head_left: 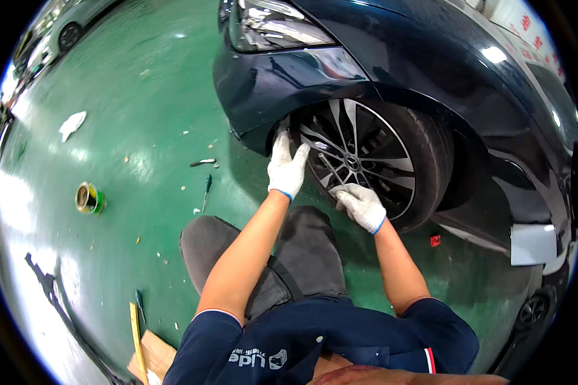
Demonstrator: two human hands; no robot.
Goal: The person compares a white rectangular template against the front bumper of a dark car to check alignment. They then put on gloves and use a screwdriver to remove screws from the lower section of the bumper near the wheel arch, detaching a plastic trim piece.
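Observation:
I kneel facing the front wheel (352,162) of a dark blue car, both hands in white gloves with blue cuffs. My left hand (286,168) reaches up to the rear edge of the front bumper (253,96), beside the tyre (434,167). Its fingers point into the wheel-arch gap and the thumb stands apart; the fingertips are partly lost in shadow. In front of the lower wheel spokes, my right hand (362,204) is closed around a slim metal rod-shaped tool (331,168). The rod slants up and left from the fist; its exact kind is unclear.
On the green floor left of my knees lie a screwdriver (207,190) and a short dark-handled tool (203,162). Farther left are an open can (90,199), a white cloth (72,125) and a long black strip (64,308). Cardboard (154,354) lies lower left; a red piece (435,240) lies right.

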